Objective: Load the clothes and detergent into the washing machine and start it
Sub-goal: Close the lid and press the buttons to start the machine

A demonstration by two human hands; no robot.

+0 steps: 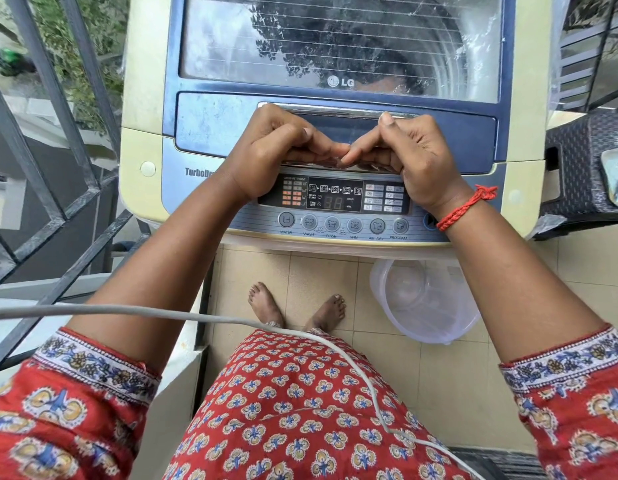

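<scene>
A cream and blue top-loading washing machine (pixel 144 140) stands in front of me with its glass lid (pixel 335 46) down. The glass reflects sky and my head, so the drum's contents are hidden. My left hand (pixel 269 150) and my right hand (pixel 415 157) rest side by side on the lid's front edge, just below its chrome handle (pixel 335 109). Their fingers are curled around that edge and the fingertips meet in the middle. The control panel (pixel 335 199) below my wrists shows dim digits, above a row of round buttons (pixel 342 225). No clothes or detergent are in view.
A clear plastic tub (pixel 425 299) lies on the tiled floor at the machine's right foot, near my bare feet. A metal railing (pixel 58 168) runs along the left. A black woven seat (pixel 584 161) stands to the right. A grey cable (pixel 196 317) crosses my lap.
</scene>
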